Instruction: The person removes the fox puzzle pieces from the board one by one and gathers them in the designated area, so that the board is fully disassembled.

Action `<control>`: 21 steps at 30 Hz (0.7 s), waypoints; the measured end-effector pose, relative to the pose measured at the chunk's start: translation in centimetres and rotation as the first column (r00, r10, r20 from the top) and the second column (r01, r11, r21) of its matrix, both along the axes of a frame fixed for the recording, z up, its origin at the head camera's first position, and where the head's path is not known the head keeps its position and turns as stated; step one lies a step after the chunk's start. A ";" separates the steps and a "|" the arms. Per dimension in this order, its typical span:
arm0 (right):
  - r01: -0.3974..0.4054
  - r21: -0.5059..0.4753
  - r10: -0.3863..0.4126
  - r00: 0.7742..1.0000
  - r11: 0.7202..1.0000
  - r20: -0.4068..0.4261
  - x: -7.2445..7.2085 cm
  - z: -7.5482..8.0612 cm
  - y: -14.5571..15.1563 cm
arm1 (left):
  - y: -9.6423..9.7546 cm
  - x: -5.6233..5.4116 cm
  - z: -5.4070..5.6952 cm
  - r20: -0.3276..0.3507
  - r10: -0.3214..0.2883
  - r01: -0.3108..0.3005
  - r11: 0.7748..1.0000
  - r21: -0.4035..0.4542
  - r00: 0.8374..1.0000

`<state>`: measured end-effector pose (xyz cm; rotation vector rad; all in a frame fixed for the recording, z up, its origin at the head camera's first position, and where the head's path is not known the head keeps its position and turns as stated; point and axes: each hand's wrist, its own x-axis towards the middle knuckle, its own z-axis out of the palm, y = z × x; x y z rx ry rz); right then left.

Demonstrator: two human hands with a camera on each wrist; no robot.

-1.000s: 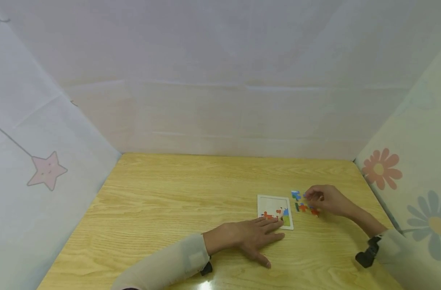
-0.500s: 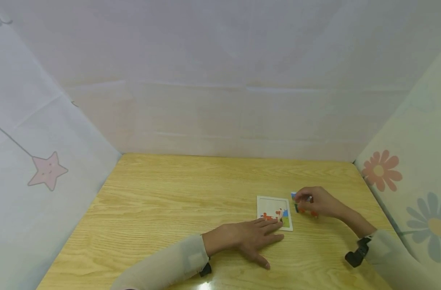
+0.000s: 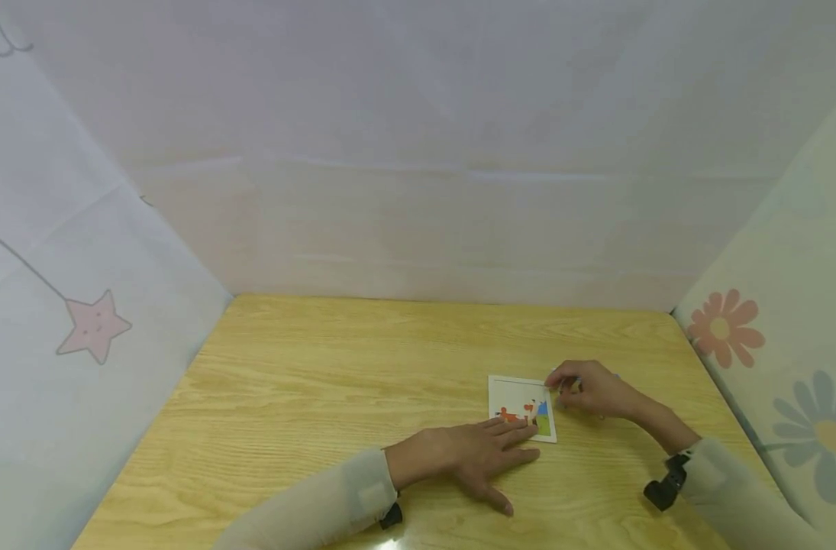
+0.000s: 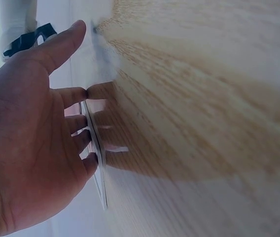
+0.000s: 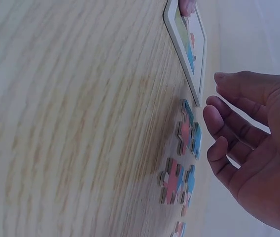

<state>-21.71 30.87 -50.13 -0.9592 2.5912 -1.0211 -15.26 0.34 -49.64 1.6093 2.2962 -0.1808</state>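
Observation:
My left hand lies flat with fingers spread, its fingertips on the near part of a white-rimmed puzzle tray. A few picture pieces in red, blue and green sit in the tray's lower half. In the left wrist view, several fingertips touch the tray edge. My right hand hovers just right of the tray, fingers loosely bent. Nothing shows between its fingers in the right wrist view, where several loose jigsaw pieces lie below it. From the head view the hand hides most of them.
The wood-grain table spreads widely to the left. White cloth walls enclose it, one behind and one on each side, printed with a star and flowers. A black wrist device sits on the right forearm.
My right hand has shifted left across the loose jigsaw pieces to beside the tray's right edge, covering pieces that showed before. The left hand has stayed in place on the tray.

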 end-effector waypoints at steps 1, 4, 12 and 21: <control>-0.002 0.009 0.002 1.000 1.000 -0.003 0.0 -0.1 -0.1 | 0.0 0.0 0.0 -0.003 -0.001 0.001 1.000 0.000 1.000; -0.006 0.021 0.006 1.000 1.000 -0.012 -0.1 -0.3 -0.2 | 0.0 0.0 -0.1 -0.009 -0.007 0.007 1.000 0.001 1.000; -0.032 0.005 0.032 0.999 0.999 -0.008 0.0 -0.6 -0.7 | -0.1 0.0 0.0 -0.006 -0.001 0.001 1.000 -0.003 1.000; -0.047 -0.031 0.049 0.998 0.998 0.037 0.1 -0.9 -1.6 | -0.1 -0.1 0.0 -0.019 -0.017 0.017 1.000 0.002 1.000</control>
